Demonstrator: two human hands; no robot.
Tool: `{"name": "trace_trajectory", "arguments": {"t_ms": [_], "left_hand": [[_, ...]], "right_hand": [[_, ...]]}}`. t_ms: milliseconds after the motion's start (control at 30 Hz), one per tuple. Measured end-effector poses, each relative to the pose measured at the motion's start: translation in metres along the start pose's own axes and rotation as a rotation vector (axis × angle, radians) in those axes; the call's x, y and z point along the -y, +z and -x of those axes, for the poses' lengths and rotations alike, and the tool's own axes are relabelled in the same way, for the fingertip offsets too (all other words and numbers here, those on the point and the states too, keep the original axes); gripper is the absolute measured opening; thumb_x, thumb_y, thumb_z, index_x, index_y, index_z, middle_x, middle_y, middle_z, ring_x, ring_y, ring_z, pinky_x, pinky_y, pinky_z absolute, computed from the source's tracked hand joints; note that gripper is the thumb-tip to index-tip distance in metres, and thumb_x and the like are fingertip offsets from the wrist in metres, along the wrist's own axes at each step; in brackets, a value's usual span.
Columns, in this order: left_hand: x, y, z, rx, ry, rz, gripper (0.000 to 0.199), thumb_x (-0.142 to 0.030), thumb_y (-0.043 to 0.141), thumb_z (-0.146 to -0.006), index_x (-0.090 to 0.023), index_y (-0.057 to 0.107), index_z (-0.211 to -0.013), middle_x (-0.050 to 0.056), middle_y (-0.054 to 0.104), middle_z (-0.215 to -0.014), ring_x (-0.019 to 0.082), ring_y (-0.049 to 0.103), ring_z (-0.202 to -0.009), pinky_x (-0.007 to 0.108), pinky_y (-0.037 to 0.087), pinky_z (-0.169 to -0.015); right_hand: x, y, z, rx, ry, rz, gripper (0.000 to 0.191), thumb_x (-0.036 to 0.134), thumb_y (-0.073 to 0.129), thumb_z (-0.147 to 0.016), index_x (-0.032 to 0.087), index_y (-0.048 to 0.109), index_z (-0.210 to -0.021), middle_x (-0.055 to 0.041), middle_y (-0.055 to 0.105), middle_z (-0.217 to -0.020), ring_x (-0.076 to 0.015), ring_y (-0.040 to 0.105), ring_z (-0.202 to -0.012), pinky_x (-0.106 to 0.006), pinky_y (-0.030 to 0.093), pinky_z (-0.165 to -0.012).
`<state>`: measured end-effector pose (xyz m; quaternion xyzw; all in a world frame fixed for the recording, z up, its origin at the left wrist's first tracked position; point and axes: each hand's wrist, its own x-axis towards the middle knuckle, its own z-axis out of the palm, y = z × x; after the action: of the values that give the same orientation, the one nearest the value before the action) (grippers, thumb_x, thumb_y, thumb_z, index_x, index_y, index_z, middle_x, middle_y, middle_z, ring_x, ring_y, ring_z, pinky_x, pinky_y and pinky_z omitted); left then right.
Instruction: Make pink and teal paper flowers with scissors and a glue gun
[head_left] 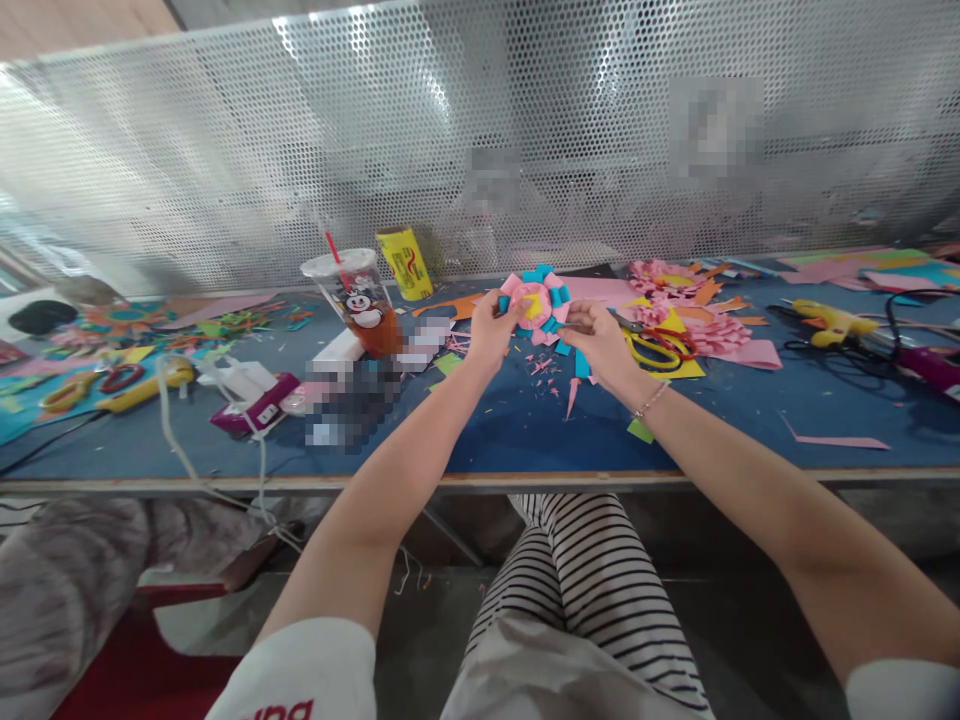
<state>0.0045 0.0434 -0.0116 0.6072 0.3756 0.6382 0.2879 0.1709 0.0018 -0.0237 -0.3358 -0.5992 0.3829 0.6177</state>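
Observation:
A paper flower [535, 304] with pink and blue loops and a yellow centre is held up above the blue table. My left hand [495, 328] pinches its left edge. At its lower right edge, my right hand [598, 340] has its fingers closed on the flower too. Yellow-handled scissors [651, 350] lie just right of my right hand, beside pink fringed paper flowers [709, 325]. Small pink paper scraps [541, 370] are scattered on the table below the held flower.
A lidded drink cup [366, 308] and a yellow packet [405, 263] stand at the back left. Yellow glue guns lie far left [148, 388] and right [832, 322], near a purple power strip [256, 404] and cables. A perforated metal screen [420, 150] rises behind.

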Motion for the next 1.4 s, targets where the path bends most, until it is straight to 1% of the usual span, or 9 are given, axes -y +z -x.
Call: {"name": "trace_trajectory", "arguments": {"t_ms": [267,567,800,967,1067,1133,1200,1267,1400], "left_hand": [[-0.011,0.008,0.009,-0.059,0.022,-0.021,0.026,-0.024,0.069,-0.073,-0.018,0.045,-0.065,-0.005,0.035,-0.059,0.008,0.034,-0.056,0.022,0.028,-0.053],[-0.021,0.013,0.015,-0.074,-0.052,0.067,0.024,-0.020,0.069,-0.073,-0.018,0.046,-0.065,-0.005,0.038,-0.060,0.008,0.037,-0.060,0.021,0.030,-0.055],[-0.019,0.012,0.014,-0.052,-0.067,0.089,0.025,-0.023,0.069,-0.072,-0.018,0.046,-0.066,-0.005,0.040,-0.060,0.008,0.039,-0.060,0.020,0.032,-0.055],[-0.016,0.012,0.014,0.026,-0.052,0.161,0.018,-0.026,0.068,-0.071,-0.019,0.054,-0.081,-0.003,0.052,-0.072,0.008,0.048,-0.066,0.019,0.039,-0.062],[-0.015,0.016,0.016,0.067,-0.043,0.209,0.025,-0.025,0.070,-0.069,-0.020,0.055,-0.089,-0.002,0.057,-0.081,0.009,0.054,-0.076,0.021,0.043,-0.071],[-0.014,0.019,0.017,0.044,-0.053,0.256,0.034,-0.021,0.072,-0.066,-0.021,0.054,-0.094,-0.001,0.058,-0.088,0.010,0.056,-0.081,0.022,0.044,-0.075],[-0.014,0.021,0.019,-0.010,-0.105,0.326,0.042,-0.015,0.074,-0.063,-0.022,0.052,-0.098,0.000,0.058,-0.095,0.009,0.058,-0.084,0.023,0.045,-0.077],[-0.016,0.022,0.021,-0.002,-0.209,0.413,0.041,-0.012,0.074,-0.062,-0.021,0.052,-0.095,-0.001,0.058,-0.092,0.009,0.059,-0.080,0.024,0.046,-0.076],[-0.025,0.019,0.026,0.257,-0.446,0.589,0.025,-0.011,0.072,-0.063,-0.017,0.052,-0.077,0.001,0.061,-0.073,0.014,0.064,-0.074,0.031,0.051,-0.077]], "right_hand": [[-0.003,0.002,0.000,-0.061,-0.040,0.022,0.041,0.031,0.074,-0.062,0.022,0.049,-0.092,-0.0019,0.061,-0.094,-0.0168,0.062,-0.084,-0.035,0.053,-0.079],[-0.004,0.001,0.001,-0.054,-0.137,0.113,0.031,0.028,0.068,-0.069,0.022,0.049,-0.093,-0.0003,0.059,-0.088,-0.0130,0.059,-0.074,-0.030,0.049,-0.068],[-0.007,0.001,-0.002,-0.077,-0.120,0.145,0.034,0.036,0.066,-0.071,0.023,0.046,-0.095,0.0001,0.057,-0.087,-0.0126,0.058,-0.073,-0.028,0.049,-0.066],[-0.005,0.000,-0.001,-0.107,-0.179,0.233,0.029,0.031,0.062,-0.074,0.023,0.046,-0.096,-0.0010,0.058,-0.088,-0.0138,0.059,-0.076,-0.028,0.049,-0.065],[0.000,-0.001,0.002,-0.128,-0.274,0.364,0.023,0.024,0.057,-0.077,0.022,0.048,-0.098,-0.0029,0.060,-0.090,-0.0160,0.059,-0.079,-0.029,0.049,-0.064],[0.003,-0.004,0.002,-0.122,-0.385,0.487,0.018,0.019,0.054,-0.078,0.022,0.050,-0.096,-0.0044,0.061,-0.091,-0.0177,0.060,-0.079,-0.032,0.050,-0.067],[0.005,-0.008,0.002,-0.101,-0.525,0.615,0.015,0.015,0.052,-0.079,0.022,0.052,-0.093,-0.0055,0.063,-0.090,-0.0198,0.059,-0.082,-0.036,0.050,-0.073],[0.006,-0.013,0.000,-0.064,-0.654,0.720,0.016,0.012,0.050,-0.080,0.021,0.054,-0.092,-0.0065,0.064,-0.089,-0.0221,0.059,-0.086,-0.039,0.049,-0.079],[0.008,-0.023,-0.003,0.011,-0.795,0.830,0.023,0.009,0.047,-0.081,0.021,0.057,-0.097,-0.0074,0.065,-0.090,-0.0243,0.057,-0.090,-0.044,0.046,-0.085]]}}
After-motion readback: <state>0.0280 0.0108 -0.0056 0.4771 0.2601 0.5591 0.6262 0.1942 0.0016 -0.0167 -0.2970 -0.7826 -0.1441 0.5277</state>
